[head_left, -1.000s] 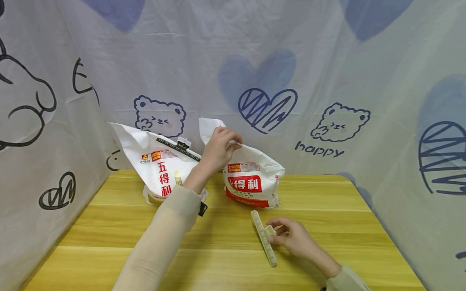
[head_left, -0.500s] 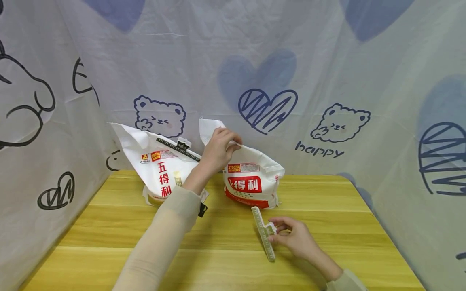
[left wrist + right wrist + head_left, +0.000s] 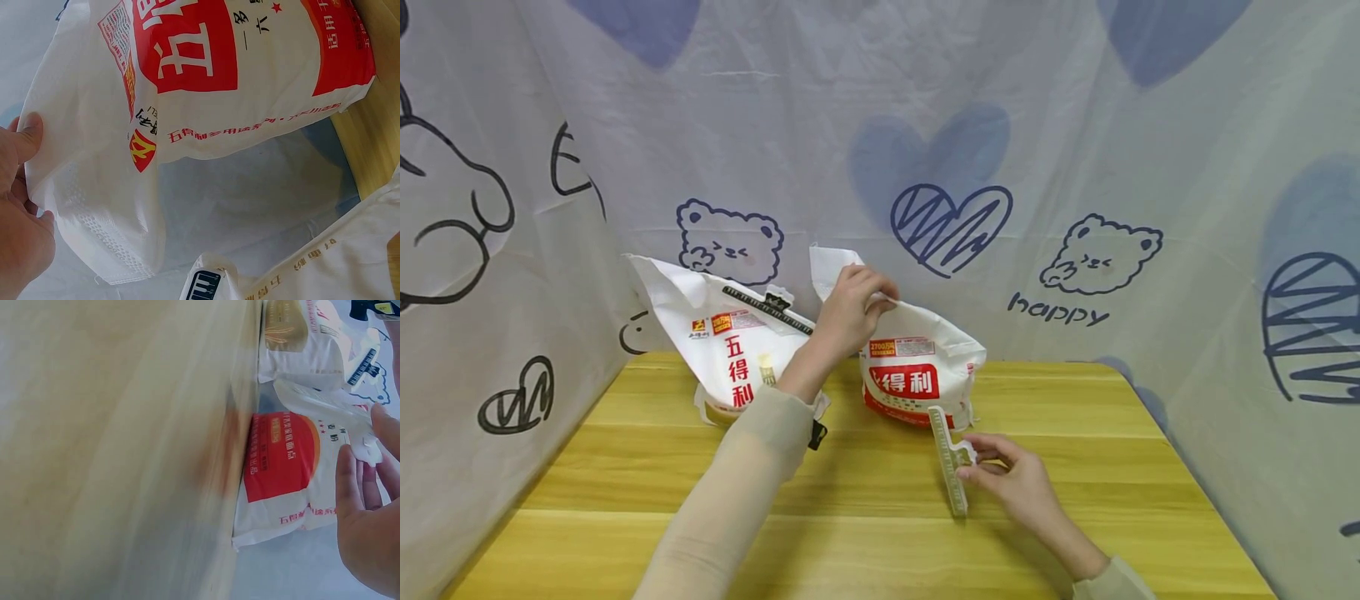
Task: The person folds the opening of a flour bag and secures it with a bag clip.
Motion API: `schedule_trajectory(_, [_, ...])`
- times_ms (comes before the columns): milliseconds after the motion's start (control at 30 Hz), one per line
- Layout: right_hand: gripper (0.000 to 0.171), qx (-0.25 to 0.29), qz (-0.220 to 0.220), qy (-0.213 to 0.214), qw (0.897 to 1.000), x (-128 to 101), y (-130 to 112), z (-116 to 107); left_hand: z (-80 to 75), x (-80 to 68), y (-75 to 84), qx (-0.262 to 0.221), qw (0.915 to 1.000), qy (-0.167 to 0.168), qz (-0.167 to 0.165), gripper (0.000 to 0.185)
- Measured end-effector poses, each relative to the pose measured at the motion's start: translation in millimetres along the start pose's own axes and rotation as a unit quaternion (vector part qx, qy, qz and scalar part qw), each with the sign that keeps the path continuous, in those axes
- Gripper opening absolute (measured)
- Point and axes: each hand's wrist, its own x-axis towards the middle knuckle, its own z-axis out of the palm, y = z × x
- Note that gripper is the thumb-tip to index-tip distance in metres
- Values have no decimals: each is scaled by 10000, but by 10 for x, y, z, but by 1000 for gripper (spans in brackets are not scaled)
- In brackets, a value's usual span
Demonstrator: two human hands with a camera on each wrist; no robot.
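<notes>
My left hand (image 3: 852,307) pinches the top edge of a white and red flour bag (image 3: 917,375) standing at the back of the table. In the left wrist view the thumb (image 3: 30,134) presses the folded top edge of that bag. My right hand (image 3: 1018,483) grips a long pale bag clip (image 3: 951,467) by its handle, in front of the bag. The right wrist view shows the clip (image 3: 319,406) between thumb and fingers, overlapping the bag. Left of it leans a second white flour bag (image 3: 700,333), with a black-striped bag clip (image 3: 767,308) along its top.
The bags stand on a wooden table (image 3: 865,542) against a printed curtain (image 3: 1075,125). A small black object (image 3: 817,433) shows beside the left forearm, at the foot of the second bag.
My right hand has lifted the pale clip and moved it slightly away from me, toward the bag, turning it more upright. The left hand keeps its hold on the bag's top.
</notes>
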Motion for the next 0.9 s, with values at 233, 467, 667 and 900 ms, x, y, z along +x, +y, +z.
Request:
schedule_trajectory(233, [43, 69, -286, 442, 9986, 36, 6, -9, 5, -5, -13, -34, 10000, 16, 34, 8])
schedule_trajectory(467, [44, 252, -348, 752, 9962, 83, -68, -38, 10, -2, -26, -7, 9999, 62, 137, 8])
schedule_trajectory(667, [44, 327, -475, 905, 9942, 136, -153, -88, 8, -9, -19, -12, 9999, 83, 150, 8])
schedule_trajectory(900, [44, 160, -554, 1044, 9929, 207, -230, -189, 6, -16, -16, 1, 9999, 68, 109, 8])
